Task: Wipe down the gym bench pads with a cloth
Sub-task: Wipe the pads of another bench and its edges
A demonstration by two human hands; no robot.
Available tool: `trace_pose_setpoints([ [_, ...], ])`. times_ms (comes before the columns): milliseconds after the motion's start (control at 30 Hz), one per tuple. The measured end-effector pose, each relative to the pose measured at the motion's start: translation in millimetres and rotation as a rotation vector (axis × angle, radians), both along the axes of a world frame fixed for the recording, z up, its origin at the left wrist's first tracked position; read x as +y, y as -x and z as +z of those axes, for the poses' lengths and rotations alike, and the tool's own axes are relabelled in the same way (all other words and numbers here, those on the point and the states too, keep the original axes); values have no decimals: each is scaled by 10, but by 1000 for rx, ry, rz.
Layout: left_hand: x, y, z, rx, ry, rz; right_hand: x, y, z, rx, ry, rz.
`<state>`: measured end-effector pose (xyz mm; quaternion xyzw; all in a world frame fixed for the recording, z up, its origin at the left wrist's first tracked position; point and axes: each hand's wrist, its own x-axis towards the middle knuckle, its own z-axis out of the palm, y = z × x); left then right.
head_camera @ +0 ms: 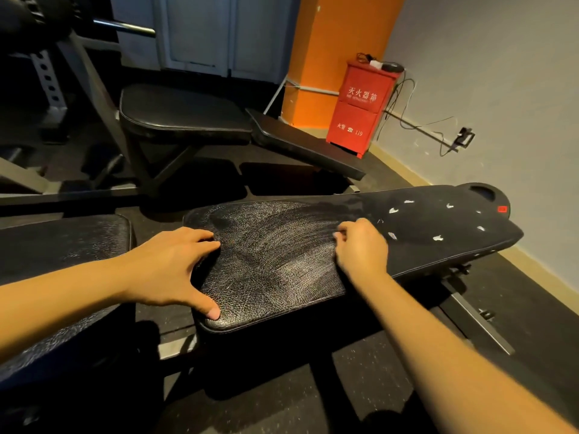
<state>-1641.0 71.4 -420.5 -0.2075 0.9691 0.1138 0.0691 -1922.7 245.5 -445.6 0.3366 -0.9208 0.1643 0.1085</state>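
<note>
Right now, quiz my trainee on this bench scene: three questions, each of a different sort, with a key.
1. True or false: the left hand rests with fingers spread on the near end of the long bench pad.
2. Multiple choice: the red cabinet stands (A) on top of a bench, (B) on the floor beside the orange pillar, (C) under the person's arms.
3. Fill in: the white scuffs lie on the pad's ___ end, beyond the right hand.

Key: 1 true; 2 B; 3 far.
</note>
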Motion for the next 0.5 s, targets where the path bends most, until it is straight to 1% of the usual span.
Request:
trace_pose_setpoints([
  [67,-1,9,-3,-8,-7,13,-154,-500,-37,-54,9,204],
  [133,-9,15,2,-31,10,20,-169,-1001,-22,-118,-16,490],
  [167,-10,11,3,-41,23,28,-111,-1154,-22,-131,-28,616],
  [200,-12,4,1,-50,36,38,-37,-1173,-33,-132,-20,685],
  [233,-11,-4,0,-62,53,51,24,-1073,-31,-128,-1,662],
  [267,-3,-20,-4,-72,70,69,55,-883,-34,-115,8,565],
  [333,12,-66,-18,-99,114,101,27,-363,-38,-52,16,288],
  [400,27,-108,-41,-102,148,121,-69,93,-53,-1,-18,86],
  [433,29,-121,-52,-86,155,127,-163,211,-75,26,-23,34],
  [500,37,-127,-65,-70,120,143,-408,143,-112,53,-21,9],
])
